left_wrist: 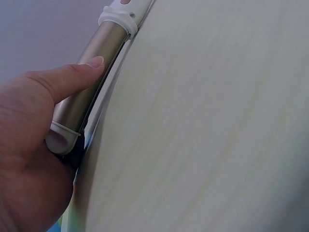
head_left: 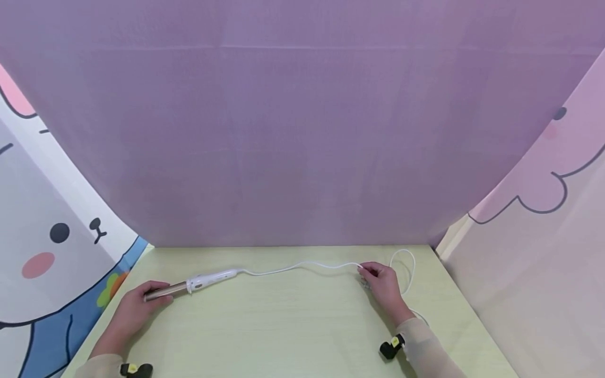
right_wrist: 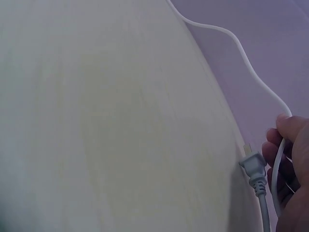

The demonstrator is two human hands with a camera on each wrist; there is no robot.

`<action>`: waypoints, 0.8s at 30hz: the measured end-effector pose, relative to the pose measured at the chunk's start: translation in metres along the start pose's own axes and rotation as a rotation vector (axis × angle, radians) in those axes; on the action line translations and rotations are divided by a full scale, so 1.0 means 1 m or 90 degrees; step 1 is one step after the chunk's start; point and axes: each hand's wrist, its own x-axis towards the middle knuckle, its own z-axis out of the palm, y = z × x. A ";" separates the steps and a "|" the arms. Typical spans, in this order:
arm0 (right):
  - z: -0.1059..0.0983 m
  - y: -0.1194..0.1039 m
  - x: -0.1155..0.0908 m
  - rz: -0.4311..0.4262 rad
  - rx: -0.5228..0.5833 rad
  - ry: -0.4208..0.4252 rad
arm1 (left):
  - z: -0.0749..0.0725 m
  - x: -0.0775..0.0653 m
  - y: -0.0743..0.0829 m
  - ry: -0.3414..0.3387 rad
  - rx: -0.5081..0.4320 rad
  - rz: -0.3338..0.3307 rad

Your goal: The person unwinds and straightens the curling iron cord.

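Note:
A curling iron [head_left: 208, 280] with a white handle and a gold barrel [left_wrist: 89, 82] lies slanted at the left of the table. My left hand [head_left: 138, 307] holds it by the barrel's tip end, the thumb [left_wrist: 82, 77] laid along the metal. From the handle a white cord [head_left: 288, 269] runs to the right across the tabletop. My right hand [head_left: 385, 289] pinches that cord between thumb and fingers. Beside the right fingers, in the right wrist view, a two-prong plug [right_wrist: 253, 166] hangs on its cord; the head view shows little of it.
The pale wood-look table [head_left: 283, 325] meets a purple cloth backdrop [head_left: 302, 147] at its far edge. A loop of cord [head_left: 413, 268] lies behind the right hand. Cartoon-printed curtains [head_left: 56, 252] stand at both sides.

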 end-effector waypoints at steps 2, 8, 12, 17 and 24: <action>0.001 0.001 0.000 -0.007 -0.014 0.001 | 0.000 0.000 -0.001 0.002 -0.003 -0.004; 0.004 -0.003 -0.002 -0.023 -0.051 -0.016 | -0.003 -0.001 -0.001 0.003 -0.009 -0.009; 0.004 -0.004 -0.003 -0.035 -0.080 -0.025 | -0.002 0.000 -0.001 -0.005 -0.014 -0.014; 0.005 -0.004 -0.003 -0.037 -0.093 -0.029 | -0.001 0.002 -0.002 -0.018 -0.026 -0.021; 0.005 -0.003 -0.003 -0.039 -0.077 -0.044 | 0.000 0.002 0.002 -0.021 -0.029 -0.020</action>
